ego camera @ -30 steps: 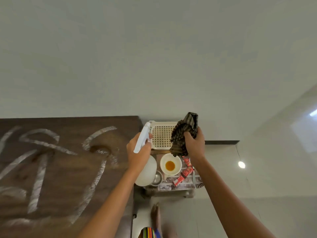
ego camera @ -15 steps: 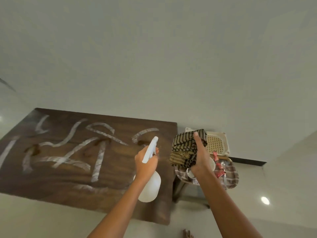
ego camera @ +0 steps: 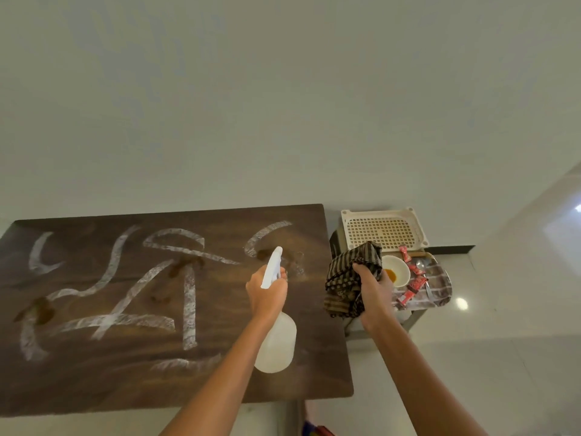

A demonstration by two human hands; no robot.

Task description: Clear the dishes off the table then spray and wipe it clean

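**A:** What stands behind it all?

**B:** A plain off-white painted wall (ego camera: 283, 105) fills the upper half, evenly lit.

**A:** And at its foot?

**B:** On the right, a thin dark skirting strip (ego camera: 452, 248) sits above a glossy pale tiled floor (ego camera: 503, 357). A small round white glare spot (ego camera: 461, 303) shines on the tiles. A larger soft bright patch (ego camera: 566, 228) lies at the right edge, perhaps a window's reflection.

**A:** Any furniture?

**B:** A low grey metal-legged stand (ego camera: 415, 317), near the wall.

Near-left corner of table (ego camera: 94, 382) off-frame.
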